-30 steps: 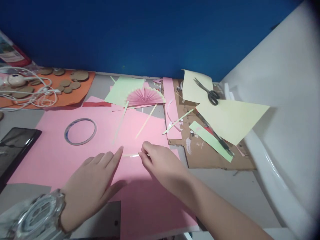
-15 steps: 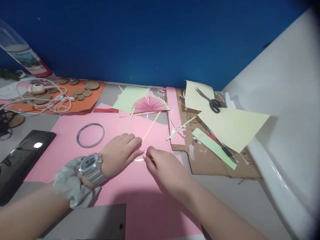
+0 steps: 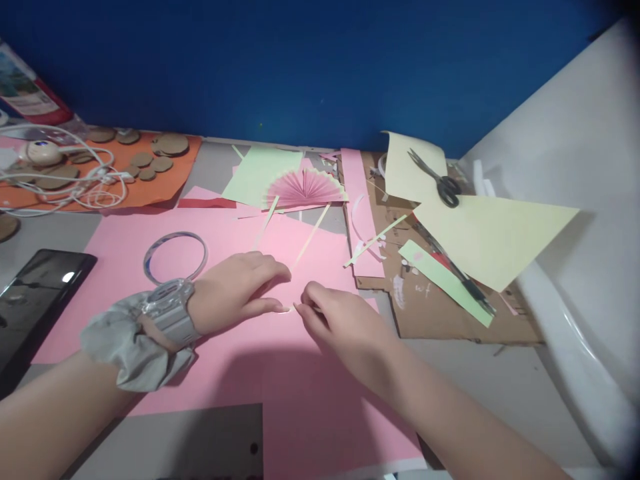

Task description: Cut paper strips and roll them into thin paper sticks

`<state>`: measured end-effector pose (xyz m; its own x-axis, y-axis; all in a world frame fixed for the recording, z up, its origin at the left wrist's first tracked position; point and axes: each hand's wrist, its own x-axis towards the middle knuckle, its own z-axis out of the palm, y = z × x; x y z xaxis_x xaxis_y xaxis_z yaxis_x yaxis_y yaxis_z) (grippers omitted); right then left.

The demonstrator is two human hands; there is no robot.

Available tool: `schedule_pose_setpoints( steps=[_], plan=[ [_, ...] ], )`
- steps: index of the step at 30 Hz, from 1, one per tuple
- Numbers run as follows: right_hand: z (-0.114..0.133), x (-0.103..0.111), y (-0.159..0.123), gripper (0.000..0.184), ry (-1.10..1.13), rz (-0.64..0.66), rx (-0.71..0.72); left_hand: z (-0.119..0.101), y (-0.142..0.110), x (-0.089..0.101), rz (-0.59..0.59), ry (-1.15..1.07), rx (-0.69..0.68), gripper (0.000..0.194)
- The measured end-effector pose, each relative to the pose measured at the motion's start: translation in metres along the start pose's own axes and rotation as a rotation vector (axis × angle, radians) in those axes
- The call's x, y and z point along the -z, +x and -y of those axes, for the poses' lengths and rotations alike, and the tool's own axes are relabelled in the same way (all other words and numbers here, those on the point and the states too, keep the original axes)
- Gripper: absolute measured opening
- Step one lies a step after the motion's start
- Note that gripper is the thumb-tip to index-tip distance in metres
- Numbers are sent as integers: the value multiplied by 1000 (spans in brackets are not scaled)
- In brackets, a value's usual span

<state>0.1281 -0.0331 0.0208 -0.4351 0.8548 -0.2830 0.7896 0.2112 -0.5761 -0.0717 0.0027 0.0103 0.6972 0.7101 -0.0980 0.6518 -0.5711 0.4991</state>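
My left hand point(image 3: 245, 287) rests over a pink paper sheet point(image 3: 330, 400), thumb and forefinger apart. The thumb tip touches or nearly touches a small pale strip point(image 3: 290, 308). My right hand point(image 3: 337, 320) pinches the other end of this strip between thumb and fingertips; most of it is too small or hidden to make out. Beyond the hands stands a pleated pink paper fan point(image 3: 305, 189) with a pale edge. Two thin paper strips, a green strip point(image 3: 266, 220) and a yellow strip point(image 3: 313, 233), lie between the fan and my hands.
A roll of tape point(image 3: 150, 267) and a black phone point(image 3: 40, 300) lie left. Scissors point(image 3: 440, 181), pale yellow paper point(image 3: 500, 233) and a pen point(image 3: 465, 280) are on cardboard point(image 3: 440, 320) at right. A tangled white cable point(image 3: 100, 177) and cardboard discs point(image 3: 170, 143) lie back left.
My left thumb and fingers have spread wider apart. My right hand stays pinched near the strip. The view has shifted slightly, with things at the back sitting higher in it.
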Motion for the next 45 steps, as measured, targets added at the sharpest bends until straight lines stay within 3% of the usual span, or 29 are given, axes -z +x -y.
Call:
schedule_pose_setpoints(
  steps=[5, 15, 26, 33, 38, 45],
  plan=[
    [-5, 10, 0, 23, 214, 72, -48, 3, 2, 0, 22, 34, -46, 39],
    [-8, 30, 0, 28, 683, 349, -107, 8, 3, -2, 13, 55, -111, 41],
    [-18, 32, 7, 30, 522, 337, -48, 9, 1, 1, -20, -43, -101, 35],
    [-14, 34, 8, 28, 308, 342, 11, 12, 2, -3, -30, 11, -148, 42],
    [-18, 49, 14, 19, 329, 539, 128, 13, 2, -4, -36, 28, -168, 41],
    [-32, 66, 25, 28, 725, 847, 241, 16, 3, -7, -46, 18, -187, 41]
  ],
)
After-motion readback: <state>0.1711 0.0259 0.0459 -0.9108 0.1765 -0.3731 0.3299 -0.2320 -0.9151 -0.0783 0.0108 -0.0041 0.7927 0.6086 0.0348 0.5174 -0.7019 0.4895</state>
